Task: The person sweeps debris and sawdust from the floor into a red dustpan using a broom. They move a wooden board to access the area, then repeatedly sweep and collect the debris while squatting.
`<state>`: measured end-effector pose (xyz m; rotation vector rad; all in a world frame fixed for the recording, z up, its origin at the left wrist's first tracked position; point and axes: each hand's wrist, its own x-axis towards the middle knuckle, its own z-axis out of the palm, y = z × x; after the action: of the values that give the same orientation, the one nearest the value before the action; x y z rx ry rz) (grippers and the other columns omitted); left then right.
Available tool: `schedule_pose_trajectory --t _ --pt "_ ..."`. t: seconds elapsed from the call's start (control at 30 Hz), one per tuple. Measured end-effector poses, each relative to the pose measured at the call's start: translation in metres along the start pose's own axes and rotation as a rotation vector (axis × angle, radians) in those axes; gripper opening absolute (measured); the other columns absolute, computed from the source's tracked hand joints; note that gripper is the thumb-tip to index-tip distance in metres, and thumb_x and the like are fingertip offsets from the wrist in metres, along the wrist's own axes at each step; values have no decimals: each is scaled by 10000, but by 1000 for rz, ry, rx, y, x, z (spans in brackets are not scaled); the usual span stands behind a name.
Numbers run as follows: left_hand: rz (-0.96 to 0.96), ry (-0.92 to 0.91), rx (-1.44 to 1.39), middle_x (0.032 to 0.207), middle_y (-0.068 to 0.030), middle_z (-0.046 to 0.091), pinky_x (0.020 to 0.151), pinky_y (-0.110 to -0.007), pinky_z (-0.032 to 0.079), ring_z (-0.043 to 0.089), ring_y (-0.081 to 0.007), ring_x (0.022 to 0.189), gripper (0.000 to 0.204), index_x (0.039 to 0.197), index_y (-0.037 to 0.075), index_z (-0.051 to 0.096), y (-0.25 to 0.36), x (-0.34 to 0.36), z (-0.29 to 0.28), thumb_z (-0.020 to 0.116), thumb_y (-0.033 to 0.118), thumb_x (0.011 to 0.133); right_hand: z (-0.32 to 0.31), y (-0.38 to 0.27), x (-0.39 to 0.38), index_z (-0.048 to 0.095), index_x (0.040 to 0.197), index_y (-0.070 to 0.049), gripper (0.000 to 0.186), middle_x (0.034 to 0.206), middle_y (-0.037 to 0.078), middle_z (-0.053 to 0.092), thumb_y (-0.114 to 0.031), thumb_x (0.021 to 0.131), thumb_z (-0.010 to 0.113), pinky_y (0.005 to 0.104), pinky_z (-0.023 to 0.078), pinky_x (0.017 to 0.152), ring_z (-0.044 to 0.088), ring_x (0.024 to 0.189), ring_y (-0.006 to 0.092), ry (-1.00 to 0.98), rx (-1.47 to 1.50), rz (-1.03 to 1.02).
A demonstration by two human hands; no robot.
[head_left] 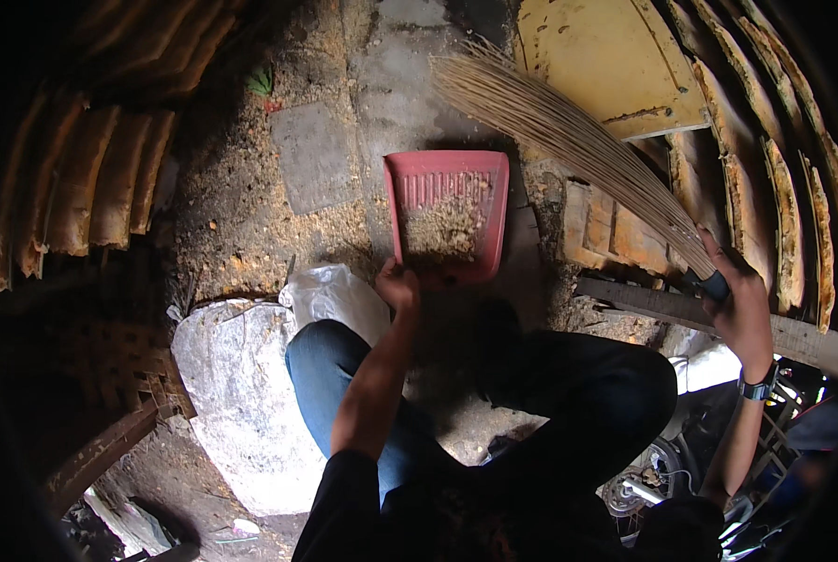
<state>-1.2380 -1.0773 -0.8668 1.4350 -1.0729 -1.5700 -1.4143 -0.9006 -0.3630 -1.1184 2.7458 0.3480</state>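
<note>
A red plastic dustpan (445, 162) lies in front of me with pale, crumbly debris (442, 228) heaped inside it. Closed on the pan's near left corner is my left hand (398, 285); the fingers on its far side are hidden. Over on the right, my right hand (743, 298) wraps round the dark grip of a stick broom (569, 117). The broom's long thin bristles slant up and left, and their tips fan out beyond the pan, apart from it. A watch (760, 384) is on my right wrist.
Loose crumbs and dirt (227, 211) cover the floor left of the pan, around a flat grey slab (314, 157). A pale sack (241, 403) lies by my left knee. Corrugated brown sheets (87, 178) stand on both sides. A yellow board (611, 56) sits far right; part of a motorbike (658, 473) shows behind.
</note>
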Motion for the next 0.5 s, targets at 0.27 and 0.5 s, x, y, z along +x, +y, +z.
schedule_pose_trajectory --t 0.27,0.5 --pt "85 -89 -143 837 -36 624 691 -277 478 563 -113 744 270 953 -86 638 -52 32 -17 625 0 698 15 4 11 479 1418 -204 902 899 265 606 140 602 652 484 433 686 575 749 432 138 33 -99" --pt "212 -427 -272 912 -68 634 720 -298 494 583 -143 788 460 1025 -90 587 -13 11 -36 704 314 839 8 32 -11 459 1428 -245 804 763 201 656 -14 711 740 440 527 668 629 633 366 85 110 3"
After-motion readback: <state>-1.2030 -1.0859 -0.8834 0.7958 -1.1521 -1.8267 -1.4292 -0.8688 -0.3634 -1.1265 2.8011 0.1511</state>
